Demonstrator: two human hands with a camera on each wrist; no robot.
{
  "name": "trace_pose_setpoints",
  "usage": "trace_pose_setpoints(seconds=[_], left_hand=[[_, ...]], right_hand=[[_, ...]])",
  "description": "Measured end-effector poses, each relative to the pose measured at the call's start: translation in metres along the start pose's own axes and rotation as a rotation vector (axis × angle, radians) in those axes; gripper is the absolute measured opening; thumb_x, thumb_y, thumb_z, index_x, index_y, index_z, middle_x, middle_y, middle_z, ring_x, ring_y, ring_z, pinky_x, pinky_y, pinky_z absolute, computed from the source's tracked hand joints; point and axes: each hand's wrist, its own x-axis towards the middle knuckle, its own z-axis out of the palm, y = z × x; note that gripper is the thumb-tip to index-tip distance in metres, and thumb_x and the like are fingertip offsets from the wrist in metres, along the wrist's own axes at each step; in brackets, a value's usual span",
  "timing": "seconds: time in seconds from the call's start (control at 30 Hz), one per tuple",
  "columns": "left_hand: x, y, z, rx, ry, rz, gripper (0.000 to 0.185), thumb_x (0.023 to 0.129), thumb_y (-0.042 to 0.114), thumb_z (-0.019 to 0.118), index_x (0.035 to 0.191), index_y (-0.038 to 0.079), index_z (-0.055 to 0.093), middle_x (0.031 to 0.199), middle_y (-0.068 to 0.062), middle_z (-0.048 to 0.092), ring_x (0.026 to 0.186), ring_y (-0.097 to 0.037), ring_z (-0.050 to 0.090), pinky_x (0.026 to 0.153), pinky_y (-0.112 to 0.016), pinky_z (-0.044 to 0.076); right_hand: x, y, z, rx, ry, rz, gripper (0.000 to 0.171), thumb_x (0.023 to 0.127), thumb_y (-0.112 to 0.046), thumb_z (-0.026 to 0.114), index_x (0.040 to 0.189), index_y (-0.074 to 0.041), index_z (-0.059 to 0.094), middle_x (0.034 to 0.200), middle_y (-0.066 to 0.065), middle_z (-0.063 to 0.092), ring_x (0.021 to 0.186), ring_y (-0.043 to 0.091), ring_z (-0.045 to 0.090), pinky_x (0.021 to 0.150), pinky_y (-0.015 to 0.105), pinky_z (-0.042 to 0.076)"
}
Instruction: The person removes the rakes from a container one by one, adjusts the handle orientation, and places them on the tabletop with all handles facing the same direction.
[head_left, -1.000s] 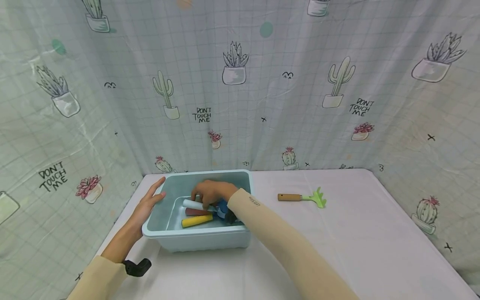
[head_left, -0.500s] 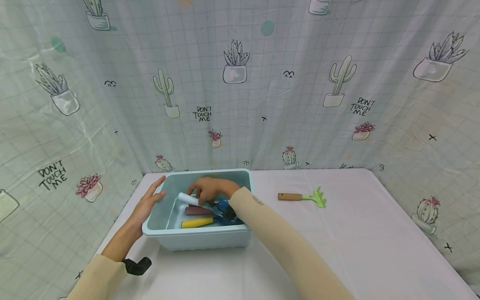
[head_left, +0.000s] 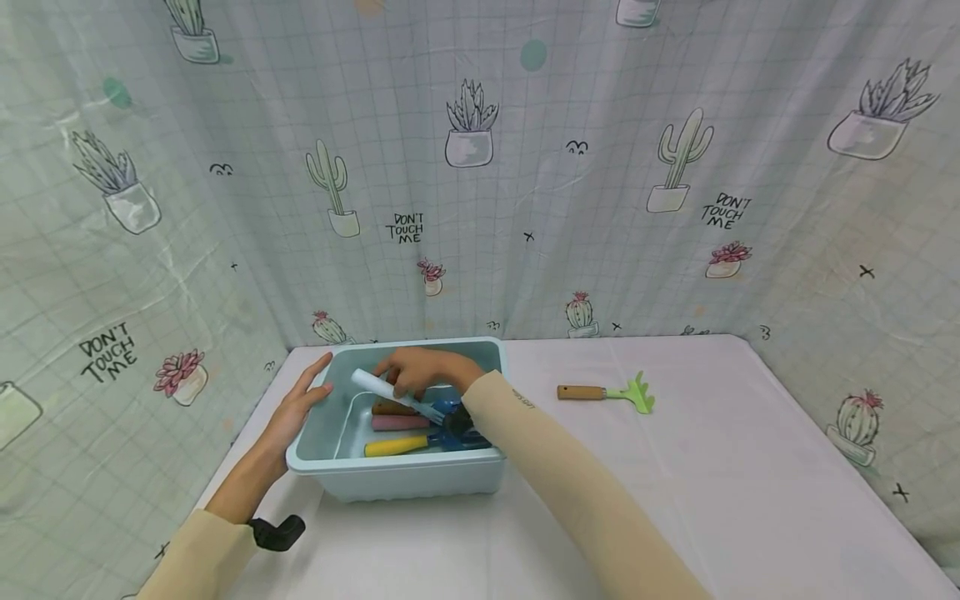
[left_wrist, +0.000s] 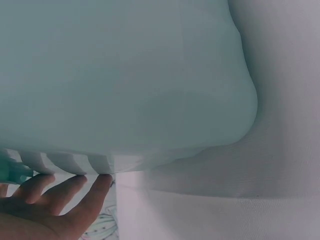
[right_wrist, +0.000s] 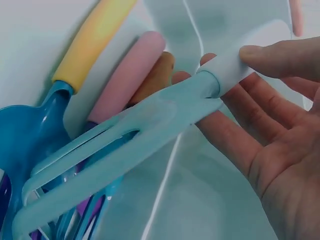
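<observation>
Inside the light blue plastic bin (head_left: 405, 483), my right hand (head_left: 427, 371) pinches a light blue toy garden rake (right_wrist: 150, 120) by its white handle (head_left: 372, 383). The handle tilts up toward the left, and the bent tines point down over other tools. Beneath lie a blue toy shovel (right_wrist: 35, 135) with a yellow handle (head_left: 396, 446), a pink handle (head_left: 401, 422) and a brown handle (head_left: 392, 408); their far ends are partly hidden. My left hand (head_left: 292, 408) grips the bin's left rim, thumb over the edge and fingers (left_wrist: 90, 200) against the outer wall.
A green hand rake (head_left: 607, 392) with a wooden handle lies on the white table (head_left: 637, 483), right of the bin. A cactus-print curtain (head_left: 517, 192) hangs behind and along both sides. A black strap (head_left: 277, 533) sits at my left wrist.
The rake's white handle has risen and tilted steeper in my right hand, uncovering more of the brown handle. My left hand stays on the rim.
</observation>
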Motion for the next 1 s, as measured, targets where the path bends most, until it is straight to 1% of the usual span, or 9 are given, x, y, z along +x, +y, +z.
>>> trace_pose_setpoints(seconds=[0.1,0.2,0.23,0.4,0.5,0.67,0.77,0.87,1.0], left_hand=[[0.000,0.000,0.000,-0.009,-0.004,-0.003,0.065,0.112,0.037,0.037,0.167,0.039,0.001,0.176,-0.002,-0.004,0.162,-0.041,0.007,0.123,-0.069,0.020],[0.000,0.000,0.000,-0.012,-0.005,-0.011,0.065,0.112,0.037,0.037,0.167,0.038,0.001,0.176,-0.003,-0.003,0.161,-0.041,0.008,0.123,-0.068,0.022],[0.000,0.001,0.000,-0.012,-0.003,-0.014,0.065,0.112,0.037,0.037,0.167,0.038,0.001,0.176,-0.003,-0.003,0.161,-0.041,0.008,0.123,-0.068,0.021],[0.000,0.002,-0.001,-0.003,0.004,-0.025,0.065,0.113,0.036,0.036,0.167,0.038,0.001,0.177,-0.003,-0.003,0.161,-0.042,0.007,0.124,-0.068,0.020],[0.001,0.002,-0.002,-0.007,0.004,-0.021,0.065,0.113,0.035,0.036,0.167,0.038,0.001,0.177,-0.003,-0.004,0.161,-0.042,0.008,0.124,-0.068,0.021],[0.001,0.002,-0.002,-0.026,-0.009,-0.022,0.065,0.113,0.035,0.035,0.167,0.038,0.000,0.176,-0.003,-0.004,0.161,-0.041,0.008,0.123,-0.067,0.022],[0.001,0.002,-0.002,-0.036,-0.012,-0.026,0.065,0.113,0.035,0.036,0.167,0.038,-0.001,0.176,-0.004,-0.003,0.161,-0.041,0.008,0.123,-0.067,0.022],[0.001,0.003,-0.001,-0.034,-0.011,-0.026,0.065,0.113,0.035,0.036,0.167,0.038,0.000,0.176,-0.003,-0.004,0.162,-0.041,0.006,0.124,-0.068,0.020],[0.000,0.001,0.001,-0.021,-0.003,-0.028,0.064,0.113,0.035,0.035,0.166,0.039,0.000,0.176,-0.002,-0.005,0.162,-0.042,0.005,0.123,-0.070,0.018]], right_hand=[[-0.004,-0.003,-0.002,0.012,0.011,0.005,0.061,0.094,0.002,0.062,0.153,-0.011,0.051,0.130,0.016,0.068,0.095,0.017,0.067,0.084,0.050,0.063],[-0.009,-0.004,-0.006,0.034,0.038,0.012,0.062,0.095,0.003,0.060,0.154,-0.013,0.050,0.132,0.017,0.067,0.095,0.019,0.067,0.085,0.051,0.062],[-0.011,-0.004,-0.008,0.040,0.046,0.010,0.062,0.095,0.003,0.059,0.154,-0.013,0.050,0.133,0.018,0.066,0.095,0.020,0.066,0.084,0.050,0.062],[-0.017,-0.001,-0.013,0.037,0.057,-0.008,0.062,0.097,0.006,0.054,0.156,-0.010,0.047,0.138,0.022,0.063,0.098,0.021,0.063,0.073,0.037,0.060],[-0.020,0.000,-0.016,0.034,0.058,-0.023,0.061,0.097,0.006,0.055,0.155,-0.009,0.047,0.137,0.022,0.064,0.100,0.022,0.065,0.073,0.035,0.060],[-0.024,-0.004,-0.021,0.040,0.052,-0.033,0.060,0.098,0.005,0.058,0.155,-0.009,0.046,0.138,0.022,0.064,0.109,0.026,0.067,0.079,0.040,0.062],[-0.025,-0.009,-0.023,0.014,0.048,-0.040,0.060,0.099,0.004,0.060,0.156,-0.009,0.046,0.137,0.022,0.065,0.114,0.029,0.068,0.084,0.045,0.063],[-0.027,-0.012,-0.025,-0.001,0.053,-0.045,0.061,0.098,0.003,0.062,0.156,-0.011,0.046,0.135,0.021,0.066,0.114,0.029,0.069,0.086,0.048,0.063],[-0.029,-0.014,-0.025,-0.014,0.074,-0.053,0.063,0.098,0.002,0.064,0.156,-0.014,0.046,0.135,0.020,0.066,0.112,0.027,0.069,0.086,0.050,0.063]])
